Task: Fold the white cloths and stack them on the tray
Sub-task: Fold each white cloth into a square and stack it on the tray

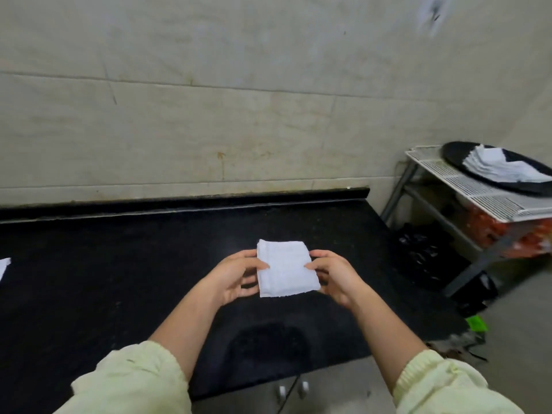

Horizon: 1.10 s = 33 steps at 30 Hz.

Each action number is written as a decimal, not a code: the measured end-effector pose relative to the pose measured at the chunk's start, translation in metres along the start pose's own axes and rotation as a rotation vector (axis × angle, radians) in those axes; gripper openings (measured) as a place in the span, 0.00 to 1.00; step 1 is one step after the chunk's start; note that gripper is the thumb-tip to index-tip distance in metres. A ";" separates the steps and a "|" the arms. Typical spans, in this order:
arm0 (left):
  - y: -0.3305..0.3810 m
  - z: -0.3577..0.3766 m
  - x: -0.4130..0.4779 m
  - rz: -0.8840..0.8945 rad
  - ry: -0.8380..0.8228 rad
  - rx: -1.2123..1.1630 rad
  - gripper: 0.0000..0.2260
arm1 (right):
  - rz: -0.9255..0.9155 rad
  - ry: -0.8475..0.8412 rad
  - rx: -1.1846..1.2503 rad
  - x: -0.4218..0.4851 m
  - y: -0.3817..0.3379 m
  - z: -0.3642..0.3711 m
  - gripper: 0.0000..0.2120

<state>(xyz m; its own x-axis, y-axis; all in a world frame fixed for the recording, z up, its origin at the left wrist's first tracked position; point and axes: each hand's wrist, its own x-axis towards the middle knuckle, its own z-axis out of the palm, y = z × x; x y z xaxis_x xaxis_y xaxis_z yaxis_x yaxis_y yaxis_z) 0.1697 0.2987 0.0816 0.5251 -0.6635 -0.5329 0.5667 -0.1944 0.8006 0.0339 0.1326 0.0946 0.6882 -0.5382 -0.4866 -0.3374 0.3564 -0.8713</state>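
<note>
I see the left hand (236, 277) and right hand (334, 277) pinching the folded cloth (285, 268) by its sides over the bench (119, 264), long axis near-to-far, while the tray (451, 159) lies far right, nearer the right hand.

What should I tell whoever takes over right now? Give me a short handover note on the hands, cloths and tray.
Left hand and right hand: each pinches one side of the folded cloth over the black counter.
Tray: on the wire rack to the right, holding a stack of folded cloths.
Done: that stack, and this cloth looks folded.
Left: put it on the stack, then likely fold the cloth at the counter's left edge, which is only partly in view.
</note>
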 end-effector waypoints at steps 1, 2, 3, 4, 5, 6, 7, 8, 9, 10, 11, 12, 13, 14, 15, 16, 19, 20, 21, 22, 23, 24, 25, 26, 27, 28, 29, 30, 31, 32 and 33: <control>0.000 0.023 0.003 -0.003 -0.012 0.013 0.17 | -0.010 0.019 0.008 -0.006 -0.004 -0.022 0.17; 0.000 0.041 0.006 -0.008 -0.023 0.021 0.17 | -0.018 0.032 0.012 -0.010 -0.009 -0.038 0.17; 0.001 0.061 0.009 -0.009 -0.041 0.027 0.16 | -0.028 0.051 0.012 -0.014 -0.015 -0.057 0.17; 0.004 0.081 0.012 -0.007 -0.064 0.031 0.16 | -0.043 0.070 0.011 -0.018 -0.021 -0.075 0.17; 0.007 0.098 0.016 -0.001 -0.083 0.038 0.16 | -0.060 0.087 0.015 -0.020 -0.028 -0.091 0.17; 0.011 0.116 0.020 0.005 -0.103 0.050 0.16 | -0.080 0.106 0.026 -0.022 -0.035 -0.108 0.17; 0.015 0.133 0.024 0.012 -0.124 0.062 0.16 | -0.099 0.125 0.039 -0.024 -0.042 -0.124 0.17; 0.019 0.148 0.029 0.020 -0.141 0.071 0.16 | -0.116 0.141 0.052 -0.024 -0.048 -0.138 0.17; 0.023 0.163 0.033 0.028 -0.156 0.081 0.16 | -0.132 0.154 0.067 -0.024 -0.054 -0.151 0.16; 0.028 0.179 0.038 0.034 -0.172 0.095 0.16 | -0.147 0.169 0.081 -0.023 -0.060 -0.166 0.16; 0.033 0.195 0.044 0.039 -0.183 0.112 0.16 | -0.160 0.182 0.087 -0.022 -0.065 -0.181 0.17; 0.037 0.209 0.049 0.044 -0.192 0.129 0.16 | -0.171 0.194 0.085 -0.020 -0.069 -0.194 0.17; 0.041 0.222 0.054 0.049 -0.202 0.143 0.15 | -0.180 0.204 0.084 -0.019 -0.074 -0.206 0.17; 0.045 0.237 0.061 0.055 -0.214 0.157 0.15 | -0.188 0.213 0.088 -0.016 -0.079 -0.220 0.17; 0.050 0.251 0.067 0.062 -0.225 0.167 0.14 | -0.196 0.216 0.094 -0.014 -0.085 -0.233 0.17; 0.053 0.265 0.073 0.068 -0.234 0.172 0.13 | -0.205 0.220 0.097 -0.012 -0.091 -0.245 0.16; 0.068 0.314 0.096 0.094 -0.275 0.182 0.11 | -0.233 0.234 0.111 -0.004 -0.114 -0.292 0.12; 0.074 0.333 0.104 0.102 -0.289 0.187 0.11 | -0.241 0.238 0.117 -0.001 -0.123 -0.309 0.12; 0.080 0.351 0.113 0.109 -0.300 0.188 0.10 | -0.249 0.244 0.124 0.003 -0.133 -0.325 0.12; 0.085 0.367 0.120 0.115 -0.306 0.186 0.10 | -0.253 0.254 0.126 0.007 -0.142 -0.339 0.12; 0.091 0.383 0.127 0.119 -0.314 0.189 0.10 | -0.250 0.269 0.133 0.012 -0.151 -0.352 0.13; 0.097 0.400 0.133 0.122 -0.326 0.196 0.10 | -0.251 0.288 0.138 0.017 -0.160 -0.368 0.13; 0.101 0.415 0.139 0.125 -0.335 0.202 0.10 | -0.253 0.302 0.143 0.021 -0.168 -0.381 0.14; 0.107 0.434 0.148 0.131 -0.344 0.207 0.09 | -0.258 0.317 0.144 0.027 -0.178 -0.399 0.15; 0.110 0.446 0.154 0.134 -0.346 0.206 0.09 | -0.256 0.328 0.145 0.031 -0.185 -0.410 0.15; 0.114 0.456 0.159 0.139 -0.346 0.204 0.08 | -0.253 0.333 0.147 0.035 -0.191 -0.420 0.14; 0.118 0.467 0.163 0.146 -0.346 0.204 0.08 | -0.253 0.334 0.150 0.038 -0.198 -0.430 0.12; 0.121 0.483 0.169 0.154 -0.343 0.217 0.08 | -0.252 0.338 0.155 0.042 -0.204 -0.444 0.11; 0.125 0.498 0.177 0.164 -0.335 0.227 0.08 | -0.252 0.338 0.161 0.047 -0.211 -0.458 0.10; 0.128 0.510 0.182 0.173 -0.322 0.235 0.07 | -0.250 0.338 0.162 0.053 -0.217 -0.469 0.09; 0.131 0.525 0.187 0.179 -0.316 0.240 0.07 | -0.251 0.332 0.169 0.058 -0.223 -0.483 0.10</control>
<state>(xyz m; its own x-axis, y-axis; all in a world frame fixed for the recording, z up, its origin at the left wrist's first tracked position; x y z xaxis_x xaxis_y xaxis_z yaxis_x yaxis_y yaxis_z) 0.0091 -0.2303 0.2307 0.3601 -0.8835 -0.2996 0.3009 -0.1939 0.9337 -0.1610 -0.3476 0.2301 0.4828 -0.8300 -0.2792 -0.0572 0.2882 -0.9558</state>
